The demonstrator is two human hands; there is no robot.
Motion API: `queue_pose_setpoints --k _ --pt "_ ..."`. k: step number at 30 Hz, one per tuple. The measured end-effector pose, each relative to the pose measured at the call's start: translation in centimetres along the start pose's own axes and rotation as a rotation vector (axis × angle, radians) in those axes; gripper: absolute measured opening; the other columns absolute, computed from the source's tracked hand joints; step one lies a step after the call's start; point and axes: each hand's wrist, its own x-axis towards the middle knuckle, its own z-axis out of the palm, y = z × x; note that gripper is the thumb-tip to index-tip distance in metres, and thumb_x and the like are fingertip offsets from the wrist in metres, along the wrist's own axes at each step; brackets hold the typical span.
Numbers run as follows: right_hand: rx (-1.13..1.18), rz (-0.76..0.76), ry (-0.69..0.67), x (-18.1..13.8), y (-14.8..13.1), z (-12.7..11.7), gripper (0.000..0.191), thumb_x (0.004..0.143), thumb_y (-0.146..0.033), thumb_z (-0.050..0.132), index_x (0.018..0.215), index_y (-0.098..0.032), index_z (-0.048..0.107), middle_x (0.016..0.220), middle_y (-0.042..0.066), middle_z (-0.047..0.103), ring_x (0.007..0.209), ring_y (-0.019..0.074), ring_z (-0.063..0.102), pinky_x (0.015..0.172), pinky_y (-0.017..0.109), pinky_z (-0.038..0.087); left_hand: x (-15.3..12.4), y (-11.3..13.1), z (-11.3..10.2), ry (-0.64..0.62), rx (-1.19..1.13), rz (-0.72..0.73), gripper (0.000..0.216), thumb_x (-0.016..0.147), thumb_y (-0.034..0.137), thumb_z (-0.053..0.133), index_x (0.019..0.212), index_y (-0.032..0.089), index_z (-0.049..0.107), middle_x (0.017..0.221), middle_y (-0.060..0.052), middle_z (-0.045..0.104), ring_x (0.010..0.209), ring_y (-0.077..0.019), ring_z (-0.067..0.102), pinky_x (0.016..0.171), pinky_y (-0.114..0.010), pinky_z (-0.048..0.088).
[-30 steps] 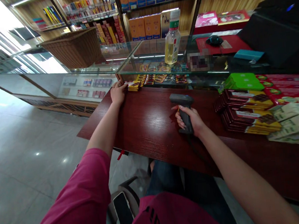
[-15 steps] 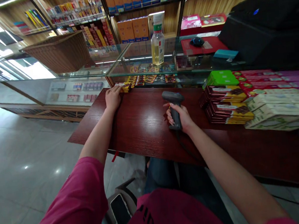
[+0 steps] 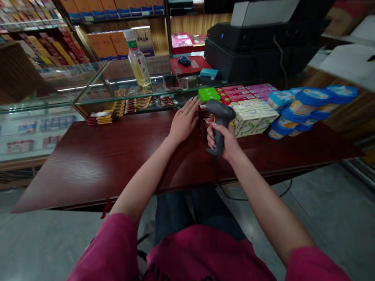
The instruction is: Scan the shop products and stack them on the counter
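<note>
My right hand is wrapped round the grip of a dark grey barcode scanner, held above the table with its cord hanging below. My left hand lies with fingers stretched out at the left side of the chocolate bar stack. Most of that stack is hidden behind the hand and the scanner, so I cannot tell how firmly the fingers touch it. At the far left of the dark red wooden table lies a small pile of yellow and red chocolate bars, apart from both hands.
Right of the scanner stand pale green-white boxes, a green pack, pink boxes and blue-lidded tubs. Behind the table, a glass counter bears a bottle and a mouse.
My left hand has left the small pile at the left and moved right to the chocolate bar stack. The view has swung right. The scanner stays in my right hand, now nearer the stack.
</note>
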Motion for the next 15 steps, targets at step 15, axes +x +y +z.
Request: queue_pose_setpoints --k 15 --pt "-0.15 0.113 -0.073 -3.6 -0.9 -1.8 0.045 0.077 -0.048 0.089 0.104 -0.023 0.061 0.065 -0.009 0.061 0.038 0.0085 0.05 0.034 0.021 0.038 -2.3 -1.8 -2.2 0.374 -0.561 -0.543 0.024 0.103 0.032 0.071 0.113 0.016 0.085 0.108 -0.007 0.087 0.101 -0.0237 0.08 0.089 -0.03 0.063"
